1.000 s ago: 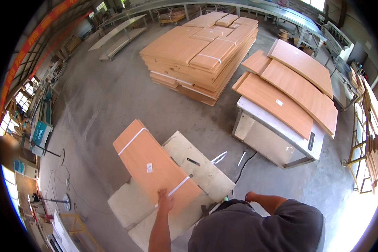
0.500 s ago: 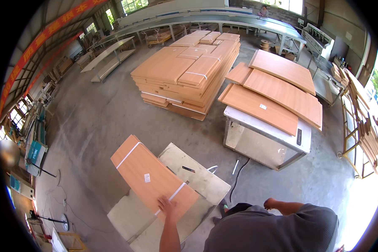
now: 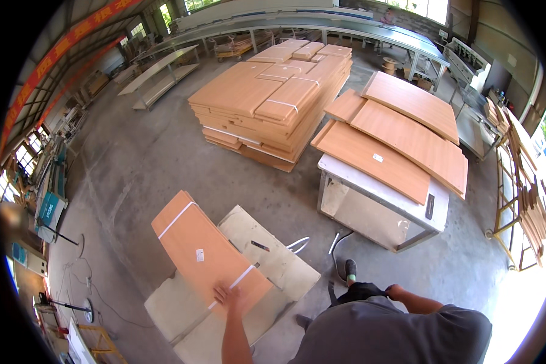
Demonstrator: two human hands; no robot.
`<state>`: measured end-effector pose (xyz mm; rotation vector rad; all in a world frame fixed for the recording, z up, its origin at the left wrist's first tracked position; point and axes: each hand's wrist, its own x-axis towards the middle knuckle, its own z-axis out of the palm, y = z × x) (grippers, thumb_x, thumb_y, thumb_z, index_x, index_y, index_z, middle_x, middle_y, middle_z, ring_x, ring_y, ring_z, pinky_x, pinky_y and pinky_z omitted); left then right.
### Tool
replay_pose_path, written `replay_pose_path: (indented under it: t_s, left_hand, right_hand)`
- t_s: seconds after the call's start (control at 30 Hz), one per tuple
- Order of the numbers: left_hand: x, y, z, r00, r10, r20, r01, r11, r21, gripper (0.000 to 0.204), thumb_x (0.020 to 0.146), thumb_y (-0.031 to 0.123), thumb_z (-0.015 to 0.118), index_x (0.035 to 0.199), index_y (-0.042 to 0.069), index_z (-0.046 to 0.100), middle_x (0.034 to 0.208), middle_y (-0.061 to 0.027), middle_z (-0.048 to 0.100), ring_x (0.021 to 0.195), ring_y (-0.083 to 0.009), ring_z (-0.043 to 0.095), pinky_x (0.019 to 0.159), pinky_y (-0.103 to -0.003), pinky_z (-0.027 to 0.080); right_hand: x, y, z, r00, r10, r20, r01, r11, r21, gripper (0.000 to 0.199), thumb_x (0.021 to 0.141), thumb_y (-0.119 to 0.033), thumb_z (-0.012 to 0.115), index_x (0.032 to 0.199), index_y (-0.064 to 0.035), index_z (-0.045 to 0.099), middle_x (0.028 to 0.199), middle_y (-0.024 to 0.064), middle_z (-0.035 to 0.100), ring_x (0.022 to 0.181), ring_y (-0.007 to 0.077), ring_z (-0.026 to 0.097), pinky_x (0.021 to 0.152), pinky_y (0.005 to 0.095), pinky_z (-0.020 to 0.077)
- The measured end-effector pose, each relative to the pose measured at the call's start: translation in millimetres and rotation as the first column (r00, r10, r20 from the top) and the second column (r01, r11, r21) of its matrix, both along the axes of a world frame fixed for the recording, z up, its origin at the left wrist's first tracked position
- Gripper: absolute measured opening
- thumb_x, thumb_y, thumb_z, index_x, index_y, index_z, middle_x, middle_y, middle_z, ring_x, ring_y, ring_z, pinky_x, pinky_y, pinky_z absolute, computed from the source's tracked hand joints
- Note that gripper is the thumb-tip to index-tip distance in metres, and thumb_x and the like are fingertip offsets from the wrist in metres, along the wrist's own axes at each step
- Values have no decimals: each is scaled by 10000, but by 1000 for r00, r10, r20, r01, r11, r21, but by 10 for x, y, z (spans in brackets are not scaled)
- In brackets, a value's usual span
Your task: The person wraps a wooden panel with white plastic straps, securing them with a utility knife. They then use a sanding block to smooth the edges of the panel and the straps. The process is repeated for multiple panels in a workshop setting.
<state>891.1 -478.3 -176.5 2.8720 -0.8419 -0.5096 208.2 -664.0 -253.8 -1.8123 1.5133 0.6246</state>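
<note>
My left hand [image 3: 227, 295] lies with fingers spread on a bundle of flat wood-grain panels [image 3: 207, 242], touching it next to the nearer of two white straps [image 3: 177, 219]. A small white label [image 3: 200, 255] is stuck to the bundle's top face. Under the bundle is a pale, worn work table [image 3: 258, 227], with a dark flat bar [image 3: 260, 246] on its top. By my right hip, against my dark clothing, my right hand [image 3: 395, 292] has its fingers curled in. Whatever those fingers hold, if anything, is hidden.
Ahead stands a tall stack of wood-grain panels [image 3: 224, 91]. To the right, a white-topped table [image 3: 382, 227] bears several more panels [image 3: 406, 136]. A dark cable [image 3: 335, 258] lies on the floor near my shoe [image 3: 350, 269]. A yellow rack [image 3: 500, 224] holds boards at far right.
My view has shifted, and one shoe now shows ahead of me. My right hand has come in against my hip. My left hand stays on the strapped bundle.
</note>
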Motion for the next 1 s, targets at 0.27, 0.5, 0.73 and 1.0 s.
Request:
replay_pose_path:
  t_s: [0.27, 0.5, 0.73, 1.0]
  left_hand:
    - [-269, -434, -313, 908, 412, 69, -417, 906, 74, 957, 953, 655, 425, 1618, 53, 91, 1696, -173, 11, 1559, -391, -10, 1229, -601, 43]
    - [-463, -872, -182, 750, 656, 83, -661, 745, 88, 1033, 936, 711, 421, 1615, 43, 22, 1694, -175, -49, 1557, -389, -61, 1232, -576, 2]
    - [-569, -911, -202, 734, 679, 33, -675, 721, 158, 1030, 936, 737, 380, 1622, 76, -11, 1696, -156, -81, 1557, -368, -103, 1232, -570, -9]
    - [-639, -915, -106, 728, 680, 84, -685, 722, 98, 988, 956, 718, 367, 1622, 73, 26, 1695, -168, -52, 1559, -376, -69, 1236, -563, 19]
  right_hand:
    - [-206, -1400, -383, 954, 299, -34, -280, 922, 269, 307, 880, -296, 620, 1129, -174, 753, 1095, 69, 742, 978, 288, 701, 856, 400, 551]
    - [-353, -2586, 975, 788, -542, 291, 431, 824, 367, 272, 965, -174, 583, 1100, 33, 695, 897, 117, 724, 740, 191, 681, 637, 310, 520]
    - [-428, -3070, 1374, 833, -497, 245, 401, 846, 352, 333, 979, -204, 554, 1200, 24, 654, 957, 100, 728, 773, 177, 683, 663, 295, 516]
    - [533, -3672, 1678, 853, -268, 448, 169, 954, 248, 329, 1036, -220, 527, 1205, 37, 643, 1000, 126, 736, 814, 172, 700, 714, 275, 530]
